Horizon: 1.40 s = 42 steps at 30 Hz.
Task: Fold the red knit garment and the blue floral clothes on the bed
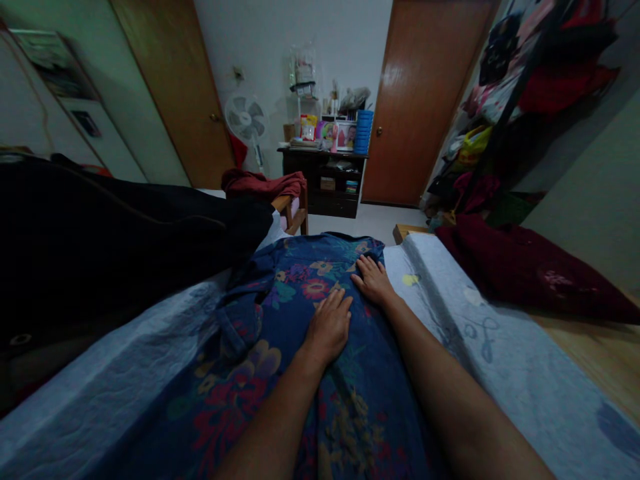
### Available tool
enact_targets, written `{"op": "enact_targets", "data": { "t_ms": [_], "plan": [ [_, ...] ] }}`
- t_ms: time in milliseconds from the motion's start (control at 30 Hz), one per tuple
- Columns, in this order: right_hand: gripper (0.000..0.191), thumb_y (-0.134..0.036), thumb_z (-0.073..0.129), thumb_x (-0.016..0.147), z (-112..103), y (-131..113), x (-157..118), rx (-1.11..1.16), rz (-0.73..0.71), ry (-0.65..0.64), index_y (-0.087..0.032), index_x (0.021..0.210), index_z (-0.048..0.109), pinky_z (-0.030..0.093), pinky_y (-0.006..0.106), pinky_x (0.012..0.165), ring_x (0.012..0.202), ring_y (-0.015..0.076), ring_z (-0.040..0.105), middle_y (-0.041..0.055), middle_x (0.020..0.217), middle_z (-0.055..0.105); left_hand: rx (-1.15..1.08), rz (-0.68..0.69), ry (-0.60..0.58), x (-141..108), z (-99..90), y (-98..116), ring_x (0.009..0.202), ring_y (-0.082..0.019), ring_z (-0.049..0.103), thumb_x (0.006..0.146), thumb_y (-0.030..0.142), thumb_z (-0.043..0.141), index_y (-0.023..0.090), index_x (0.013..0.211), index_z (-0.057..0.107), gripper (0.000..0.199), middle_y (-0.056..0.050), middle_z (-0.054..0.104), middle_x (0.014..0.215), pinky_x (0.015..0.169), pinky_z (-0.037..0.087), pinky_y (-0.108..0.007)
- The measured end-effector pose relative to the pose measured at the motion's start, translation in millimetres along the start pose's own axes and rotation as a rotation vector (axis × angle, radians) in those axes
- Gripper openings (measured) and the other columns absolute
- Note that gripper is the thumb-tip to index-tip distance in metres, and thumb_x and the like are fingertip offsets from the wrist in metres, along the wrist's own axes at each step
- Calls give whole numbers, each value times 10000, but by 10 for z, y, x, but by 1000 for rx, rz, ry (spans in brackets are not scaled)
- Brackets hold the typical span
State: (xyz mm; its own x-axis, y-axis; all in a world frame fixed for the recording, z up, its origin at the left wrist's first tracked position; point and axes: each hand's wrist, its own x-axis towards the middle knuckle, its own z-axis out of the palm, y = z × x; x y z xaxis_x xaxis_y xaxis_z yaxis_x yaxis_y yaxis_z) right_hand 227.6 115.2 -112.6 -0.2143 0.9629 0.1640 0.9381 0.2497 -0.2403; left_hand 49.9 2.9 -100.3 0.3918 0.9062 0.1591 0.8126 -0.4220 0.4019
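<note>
A dark blue floral garment [300, 267] with a short sleeve at its left side lies spread out over the light patterned bed sheet [450, 333]. My left hand [329, 327] rests flat on the middle of the cloth, palm down, fingers stretched out. Farther forward and to the right, my right hand [373, 279] lies on the garment near its right edge, fingers spread. Neither hand grips anything. The garment's lower part runs under my forearms toward the bottom of the view.
Dark clothing [125, 247] is heaped at the left. A maroon folded garment [540, 270] lies on the right. Beyond the bed stand a wooden chair [299, 217] draped with a reddish cloth [265, 184], a fan [245, 117] and a dark cabinet [320, 200]. Bags and clothes hang at right.
</note>
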Motion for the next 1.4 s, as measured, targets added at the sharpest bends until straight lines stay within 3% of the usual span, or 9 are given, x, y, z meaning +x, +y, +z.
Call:
{"op": "enact_targets", "data": {
  "t_ms": [167,367,500,667,767,867,1033,1233,1400],
  "plan": [
    [610,-519,341,965,-21,77,140,-20,-11,-40,-188,1477,353,100,525,1164,1454,266,208,116,1575,259,26,-53,-53,-47,-3,72,1473,-318,144,850,531,560,236,1466,367,710,-135,179,1603,1160,196,-539],
    [502,-470,413,952,-70,108,291,52,-28,-37,-219,1379,492,147,564,1138,1415,278,304,104,1521,382,31,-74,-85,-58,-22,102,1479,-317,110,837,532,561,236,1480,343,741,-134,149,1609,1170,156,-538],
    [355,-308,397,949,-232,152,423,147,-18,66,-224,1181,652,358,405,1052,1196,239,556,75,1253,651,32,-78,-92,-57,-24,90,1483,-308,86,839,548,548,242,1488,329,749,-127,129,1614,1172,147,-536],
    [427,-113,402,854,-366,361,591,126,203,274,-178,1204,638,409,289,977,1127,203,586,84,1208,667,31,-78,-120,-57,-24,82,1485,-304,61,837,567,539,245,1499,306,772,-124,97,1618,1176,133,-528],
    [442,-104,478,806,-339,496,668,118,233,219,-185,1207,644,431,264,928,1092,206,608,85,1199,677,33,-81,-118,-61,-24,83,1486,-302,49,840,568,535,245,1502,303,771,-123,87,1619,1179,121,-524],
    [370,-96,517,770,-301,582,731,126,236,151,-185,1068,716,451,234,857,1005,199,648,69,1074,727,25,-83,-121,-65,-28,89,1486,-305,49,840,574,534,249,1502,306,772,-116,97,1619,1182,116,-523],
    [292,-140,515,796,-303,647,761,118,330,162,-141,992,732,450,242,832,991,216,649,95,1020,733,6,-87,-131,-66,-40,99,1486,-304,48,840,571,537,247,1505,300,777,-122,89,1618,1182,109,-527],
    [412,-78,470,774,-389,554,665,126,402,208,-110,1131,672,453,243,841,1011,205,636,116,1091,705,-26,-82,-103,-62,-26,87,1482,-320,80,832,541,572,240,1492,332,764,-122,118,1616,1180,116,-534],
    [421,-137,410,852,-379,169,408,57,322,334,-132,1231,594,377,323,1005,1197,237,524,143,1271,599,-97,-132,26,-20,-38,37,1427,-309,280,929,458,451,253,1434,418,546,-120,309,1560,1129,257,-527]
  ]
}}
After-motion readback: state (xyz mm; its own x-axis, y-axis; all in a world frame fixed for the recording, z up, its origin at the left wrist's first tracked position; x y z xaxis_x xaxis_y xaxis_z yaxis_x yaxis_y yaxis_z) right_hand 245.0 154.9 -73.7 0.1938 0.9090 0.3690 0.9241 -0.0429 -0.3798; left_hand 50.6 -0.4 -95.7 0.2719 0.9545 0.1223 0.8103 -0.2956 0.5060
